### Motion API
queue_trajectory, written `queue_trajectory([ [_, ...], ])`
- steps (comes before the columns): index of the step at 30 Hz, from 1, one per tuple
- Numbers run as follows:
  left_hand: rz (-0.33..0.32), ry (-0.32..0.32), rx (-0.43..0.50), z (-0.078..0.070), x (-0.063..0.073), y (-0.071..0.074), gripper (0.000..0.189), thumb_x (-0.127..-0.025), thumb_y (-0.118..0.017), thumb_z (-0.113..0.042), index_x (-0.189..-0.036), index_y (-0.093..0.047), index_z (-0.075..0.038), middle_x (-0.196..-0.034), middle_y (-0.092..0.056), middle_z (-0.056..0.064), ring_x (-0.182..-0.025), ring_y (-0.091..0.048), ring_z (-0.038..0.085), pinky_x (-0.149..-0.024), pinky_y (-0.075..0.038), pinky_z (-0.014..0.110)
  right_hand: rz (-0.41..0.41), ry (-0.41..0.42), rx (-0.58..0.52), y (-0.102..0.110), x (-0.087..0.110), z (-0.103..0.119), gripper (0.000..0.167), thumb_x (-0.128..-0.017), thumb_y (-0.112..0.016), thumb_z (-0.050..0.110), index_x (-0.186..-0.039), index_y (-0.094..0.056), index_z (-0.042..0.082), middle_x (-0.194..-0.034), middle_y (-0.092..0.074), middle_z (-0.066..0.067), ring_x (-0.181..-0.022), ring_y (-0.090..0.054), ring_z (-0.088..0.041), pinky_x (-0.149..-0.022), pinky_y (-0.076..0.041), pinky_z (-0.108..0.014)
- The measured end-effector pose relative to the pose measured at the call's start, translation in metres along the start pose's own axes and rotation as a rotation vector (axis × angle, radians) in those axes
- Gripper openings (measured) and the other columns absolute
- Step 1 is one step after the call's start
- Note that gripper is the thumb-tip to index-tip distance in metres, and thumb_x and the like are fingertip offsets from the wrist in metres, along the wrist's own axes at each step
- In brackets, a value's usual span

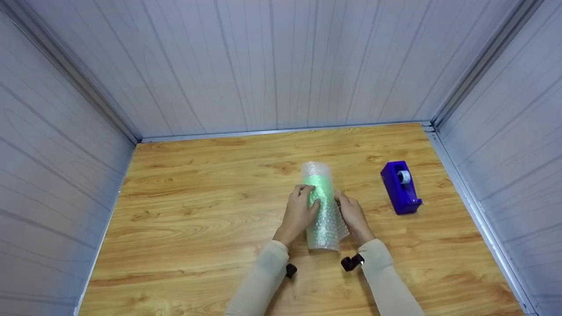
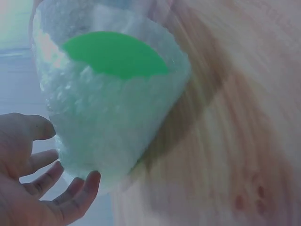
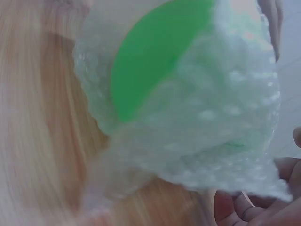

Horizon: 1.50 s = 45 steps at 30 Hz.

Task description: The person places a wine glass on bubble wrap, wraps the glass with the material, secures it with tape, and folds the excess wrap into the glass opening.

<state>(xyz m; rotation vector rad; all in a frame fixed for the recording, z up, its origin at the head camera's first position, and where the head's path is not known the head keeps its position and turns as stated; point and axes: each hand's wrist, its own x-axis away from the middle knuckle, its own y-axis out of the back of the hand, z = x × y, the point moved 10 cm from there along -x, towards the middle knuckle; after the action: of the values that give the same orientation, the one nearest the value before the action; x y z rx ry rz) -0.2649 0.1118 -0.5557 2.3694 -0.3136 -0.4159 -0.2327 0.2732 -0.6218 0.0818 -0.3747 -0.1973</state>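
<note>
A green cylinder wrapped in bubble wrap [image 1: 325,219] lies on the table, its near end facing me. The green round end [image 2: 115,54] shows through the mouth of the wrap in the left wrist view. My left hand [image 1: 300,213] rests on the roll's left side, fingers spread and lightly bent against the plastic. On the right side, my right hand [image 1: 352,215] holds the edge of the loose bubble wrap flap [image 3: 225,172], fingers curled beneath it. That flap hangs off the roll's right side toward the table.
A blue tape dispenser [image 1: 401,188] with a roll of clear tape [image 1: 404,177] stands to the right of my right hand. Pale panel walls [image 1: 272,66] enclose the wooden table [image 1: 189,210] at the back and both sides. Dark wrist cameras [image 1: 351,263] sit beneath the sleeves.
</note>
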Motion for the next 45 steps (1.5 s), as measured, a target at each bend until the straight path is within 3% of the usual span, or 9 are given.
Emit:
queue_trajectory([
  [4,0.016,0.083,0.163,0.016,0.003,-0.004,0.038,-0.098,-0.066,-0.014,-0.132,-0.056,-0.001,-0.129,-0.052,0.014,-0.11,-0.06,0.026,-0.089,-0.052,0.034,-0.081,0.106,0.16,0.01,0.009,0.016,0.057,-0.105,-0.042,0.051,-0.121,-0.069,0.004,-0.116,-0.065,-0.014,-0.106,-0.059,-0.029,-0.091,-0.047,-0.043],
  [13,0.097,0.224,0.415,0.043,0.017,-0.022,0.037,-0.098,-0.062,-0.008,-0.134,-0.055,-0.001,-0.133,-0.056,0.014,-0.103,-0.066,0.021,-0.082,-0.055,0.029,-0.131,0.469,0.383,0.004,0.032,0.056,0.031,-0.106,-0.052,0.022,-0.113,-0.074,0.0,-0.111,-0.064,-0.014,-0.105,-0.059,-0.03,-0.089,-0.048,-0.048],
  [20,0.126,0.2,0.434,0.047,0.021,-0.026,0.035,-0.098,-0.06,-0.005,-0.133,-0.058,-0.004,-0.131,-0.059,0.012,-0.104,-0.067,0.019,-0.082,-0.055,0.031,-0.119,0.724,0.605,-0.013,0.051,0.074,0.025,-0.098,-0.067,0.02,-0.113,-0.075,0.001,-0.116,-0.064,-0.01,-0.109,-0.055,-0.029,-0.09,-0.05,-0.043],
  [25,0.081,0.123,0.413,0.044,0.014,-0.007,0.037,-0.096,-0.061,-0.001,-0.133,-0.059,-0.001,-0.124,-0.061,0.014,-0.1,-0.066,0.024,-0.082,-0.055,0.03,-0.134,0.879,0.818,-0.026,0.063,0.08,0.031,-0.091,-0.077,0.023,-0.114,-0.074,0.003,-0.117,-0.067,-0.01,-0.104,-0.06,-0.029,-0.089,-0.051,-0.042],
  [28,0.087,0.034,0.47,0.034,0.004,0.006,0.039,-0.098,-0.062,-0.003,-0.137,-0.056,-0.002,-0.127,-0.059,0.014,-0.104,-0.065,0.028,-0.085,-0.055,0.031,-0.135,0.911,0.857,-0.029,0.065,0.08,0.035,-0.088,-0.08,0.025,-0.115,-0.074,0.004,-0.118,-0.067,-0.01,-0.103,-0.061,-0.028,-0.088,-0.051,-0.042],
  [31,0.169,-0.049,0.446,0.021,-0.004,0.009,0.047,-0.099,-0.065,-0.016,-0.144,-0.052,-0.009,-0.136,-0.05,0.014,-0.11,-0.061,0.029,-0.086,-0.055,0.03,-0.128,0.915,0.867,-0.03,0.066,0.08,0.037,-0.087,-0.081,0.024,-0.117,-0.073,0.004,-0.119,-0.067,-0.011,-0.103,-0.06,-0.028,-0.088,-0.051,-0.042],
  [38,0.374,-0.116,0.135,0.007,-0.007,-0.006,0.061,-0.095,-0.07,-0.034,-0.151,-0.046,-0.027,-0.148,-0.031,0.014,-0.088,-0.061,0.013,-0.077,-0.053,0.022,0.015,0.821,0.764,-0.025,0.062,0.073,0.029,-0.094,-0.072,0.011,-0.122,-0.07,0.002,-0.126,-0.064,-0.012,-0.115,-0.058,-0.031,-0.093,-0.051,-0.045],
  [41,0.385,-0.098,0.089,0.008,-0.006,-0.007,0.06,-0.095,-0.071,-0.033,-0.15,-0.048,-0.027,-0.148,-0.03,0.013,-0.077,-0.059,0.009,-0.075,-0.052,0.022,0.0,0.763,0.703,-0.001,0.057,0.071,0.027,-0.095,-0.069,0.006,-0.122,-0.07,0.002,-0.125,-0.065,-0.015,-0.117,-0.057,-0.034,-0.096,-0.049,-0.049],
  [45,0.388,-0.081,0.104,0.009,-0.004,-0.008,0.06,-0.094,-0.072,-0.031,-0.149,-0.049,-0.027,-0.147,-0.03,0.012,-0.073,-0.057,0.008,-0.076,-0.052,0.025,-0.183,0.776,0.69,0.054,0.051,0.075,0.023,-0.092,-0.072,0.004,-0.114,-0.071,-0.003,-0.111,-0.066,-0.02,-0.102,-0.06,-0.039,-0.089,-0.048,-0.053],
])
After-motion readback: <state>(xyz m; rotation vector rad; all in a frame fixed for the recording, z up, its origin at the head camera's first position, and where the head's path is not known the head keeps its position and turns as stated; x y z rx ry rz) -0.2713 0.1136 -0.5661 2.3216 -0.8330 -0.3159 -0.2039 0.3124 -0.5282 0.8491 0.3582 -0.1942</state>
